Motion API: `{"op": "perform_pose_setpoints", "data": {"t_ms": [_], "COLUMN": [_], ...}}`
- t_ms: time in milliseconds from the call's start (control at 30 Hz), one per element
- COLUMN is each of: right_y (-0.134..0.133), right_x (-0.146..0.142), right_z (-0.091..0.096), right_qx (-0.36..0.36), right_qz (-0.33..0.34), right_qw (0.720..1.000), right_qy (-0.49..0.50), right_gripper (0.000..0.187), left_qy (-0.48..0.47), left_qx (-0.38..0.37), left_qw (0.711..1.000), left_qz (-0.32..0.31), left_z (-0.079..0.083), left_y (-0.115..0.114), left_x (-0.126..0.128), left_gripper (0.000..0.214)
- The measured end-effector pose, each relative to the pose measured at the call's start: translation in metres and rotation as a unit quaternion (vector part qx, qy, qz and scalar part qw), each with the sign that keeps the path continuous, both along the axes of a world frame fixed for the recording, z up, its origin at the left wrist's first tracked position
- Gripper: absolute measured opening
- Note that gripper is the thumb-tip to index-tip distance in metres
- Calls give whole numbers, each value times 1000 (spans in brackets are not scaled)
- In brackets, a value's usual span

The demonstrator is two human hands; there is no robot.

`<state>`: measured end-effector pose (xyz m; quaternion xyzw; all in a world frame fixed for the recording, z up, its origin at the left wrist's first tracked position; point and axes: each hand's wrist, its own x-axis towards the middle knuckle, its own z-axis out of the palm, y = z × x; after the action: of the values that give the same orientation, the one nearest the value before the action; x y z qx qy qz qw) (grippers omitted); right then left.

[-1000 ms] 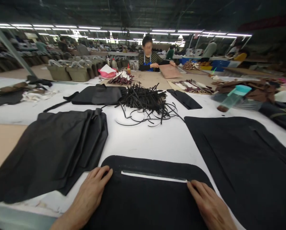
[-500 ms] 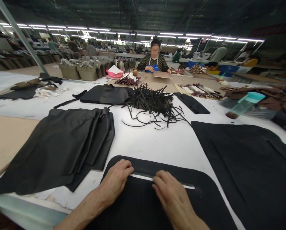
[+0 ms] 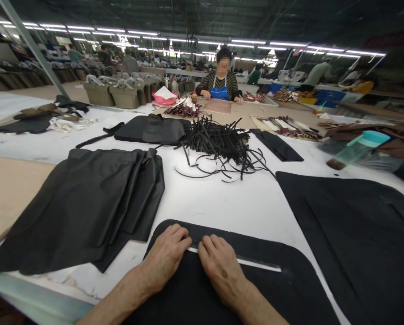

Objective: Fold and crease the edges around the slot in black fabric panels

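Note:
A large black leather-like panel with rounded corners lies before me at the table's front. Near its far edge runs a long narrow slot that shows white; I cannot tell whether that is tape or the table below. My left hand is closed at the slot's left end, thumb and fingertips pinching the panel's edge there. Close beside it, my right hand has its fingers curled and pressed together on the same slot edge. Both hands' fingertips are partly hidden.
Black sheets are stacked at left, and another slotted black panel lies at right. Beyond sit a heap of black strips and a teal-lidded bottle. A co-worker in a blue apron works across the table.
My right hand has slid left along the slot, closer to my left hand, uncovering more of the white at right. The left hand stays nearly in place. The co-worker's board now lies flat.

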<state>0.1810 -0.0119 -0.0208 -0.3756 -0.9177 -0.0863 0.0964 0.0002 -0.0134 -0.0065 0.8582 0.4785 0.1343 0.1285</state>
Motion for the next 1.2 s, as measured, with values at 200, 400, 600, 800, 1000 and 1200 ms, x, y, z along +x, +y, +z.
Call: {"op": "perform_pose_setpoints", "data": {"t_ms": [200,400,600,800,1000,1200], "right_y": [11,12,8,5,3,2], "right_x": [0,4,8,21,38,36], "right_z": [10,11,9,4,5,2], "right_qx": [-73,-99,-125,-96,-139,-140], "right_qz": [-48,-58,-60,-77,-129,-169], "right_qw": [996,992,986,987,972,965], "right_qy": [22,48,92,101,137,140], "right_gripper": [17,15,8,9,15,16], "left_qy": [4,-22,-48,-51,-42,-27], "left_qx": [22,37,18,10,-2,-12], "left_qw": [1000,999,998,998,997,997], "left_qz": [-5,2,35,47,58,77], "left_z": [-8,-13,-12,-10,-9,-7], "left_y": [3,3,5,6,8,8], "left_x": [2,1,2,4,5,8], "left_gripper": [15,19,20,17,17,19]}}
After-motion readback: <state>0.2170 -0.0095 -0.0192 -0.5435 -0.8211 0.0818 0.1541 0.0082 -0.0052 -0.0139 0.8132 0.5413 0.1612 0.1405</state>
